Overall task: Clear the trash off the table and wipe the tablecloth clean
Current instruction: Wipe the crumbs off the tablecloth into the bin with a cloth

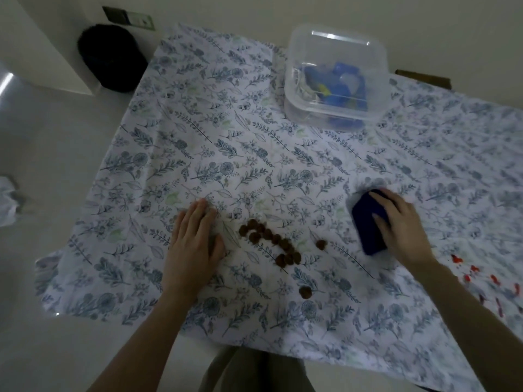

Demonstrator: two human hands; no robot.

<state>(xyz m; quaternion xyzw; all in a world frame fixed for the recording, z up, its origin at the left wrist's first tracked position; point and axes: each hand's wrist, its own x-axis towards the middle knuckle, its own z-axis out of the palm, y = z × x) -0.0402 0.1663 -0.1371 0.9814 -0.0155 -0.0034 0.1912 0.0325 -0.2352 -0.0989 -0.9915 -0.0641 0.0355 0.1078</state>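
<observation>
Tablecloth (254,154) is lying spread across the table, its far side bearing a clear tub (339,35) that is collecting blue scraps. Left hand (192,244) is pressing flat with straight fingers, likely pinning the fabric. Right hand (402,227) is gripping a blue sponge (366,222) near brown crumbs (271,241).

Left hand (195,239) lies flat; right hand (402,224) grips sponge (366,219).

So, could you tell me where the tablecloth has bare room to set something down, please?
Free: the middle of the tablecloth between the clear container and the brown pellets, and the far-left corner beside the container. Crowded: pellets sit between the left hand and the right hand gripping the blue sponge; red bits dot the right edge.
</observation>
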